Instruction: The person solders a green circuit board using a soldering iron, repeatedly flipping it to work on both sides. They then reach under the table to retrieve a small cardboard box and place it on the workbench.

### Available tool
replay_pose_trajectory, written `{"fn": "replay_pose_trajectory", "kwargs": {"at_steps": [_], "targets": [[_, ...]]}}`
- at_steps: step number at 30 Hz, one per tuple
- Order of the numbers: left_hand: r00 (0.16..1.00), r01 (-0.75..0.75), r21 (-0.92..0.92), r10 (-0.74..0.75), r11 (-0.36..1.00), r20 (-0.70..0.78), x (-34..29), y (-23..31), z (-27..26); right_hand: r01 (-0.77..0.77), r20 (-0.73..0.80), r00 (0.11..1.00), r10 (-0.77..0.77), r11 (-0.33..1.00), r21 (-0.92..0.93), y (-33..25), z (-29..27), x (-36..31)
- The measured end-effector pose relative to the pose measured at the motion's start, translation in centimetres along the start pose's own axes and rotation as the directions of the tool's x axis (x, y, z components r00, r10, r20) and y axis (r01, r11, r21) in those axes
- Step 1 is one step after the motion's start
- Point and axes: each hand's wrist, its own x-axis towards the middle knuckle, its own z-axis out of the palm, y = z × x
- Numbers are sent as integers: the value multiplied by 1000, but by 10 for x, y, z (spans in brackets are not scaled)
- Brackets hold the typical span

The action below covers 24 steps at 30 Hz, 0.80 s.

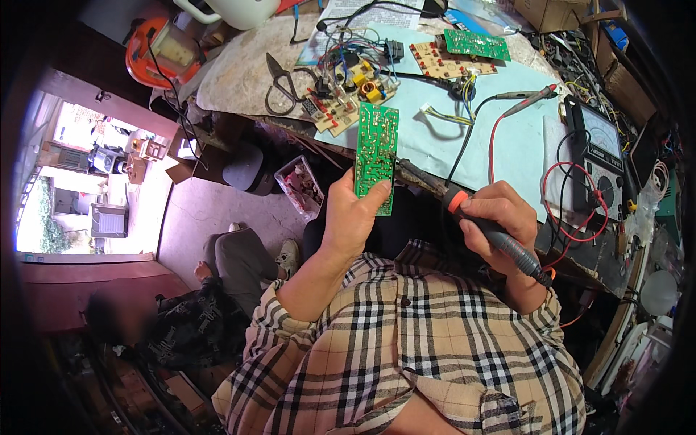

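My left hand (353, 208) grips the lower end of a long green circuit board (377, 145), its soldered side facing me. The board is held up off the table, in front of my chest. In my right hand (500, 225) is a soldering iron (424, 177) with an orange collar and a dark ribbed grip. Its tip points left, at the board's right edge; whether it touches a joint is too small to tell. Behind the board lies a tan circuit board with wires and yellow parts (366, 85).
Scissors (281, 83) lie at the far left of the table (243, 76). A second green board (477, 45) rests over a tan board (431, 61) at the back. Test probes (529, 100) and an analog multimeter (598, 152) are at right. Another person (188, 312) sits at lower left.
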Motion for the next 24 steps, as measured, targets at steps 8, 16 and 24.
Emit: {"fn": "replay_pose_trajectory", "kwargs": {"at_steps": [8,16,24], "targets": [[997,-81,143,82,986,-2,1,-8,-2,-125,-47,990,132,983,135,-1,0,-1],[981,-176,259,191,950,-34,0,-7,3,-34,-32,999,38,992,121,1,-2,1],[996,-83,87,86,993,-29,1,-9,0,-13,-81,997,20,996,88,-1,-2,1]]}}
